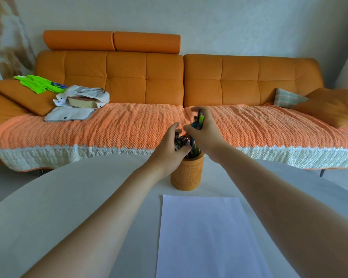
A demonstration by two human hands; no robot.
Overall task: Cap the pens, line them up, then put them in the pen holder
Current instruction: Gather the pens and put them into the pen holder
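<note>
Hands above pen holder [187,173]: left hand [170,149] curled gripping pens [180,141]; right hand [204,135] clasping coloured pens [199,120].

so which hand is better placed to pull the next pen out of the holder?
Probably left. The left hand is lower, fingers around the dark pens at the mouth of the pen holder. The right hand is higher and already grips a bunch.
</note>
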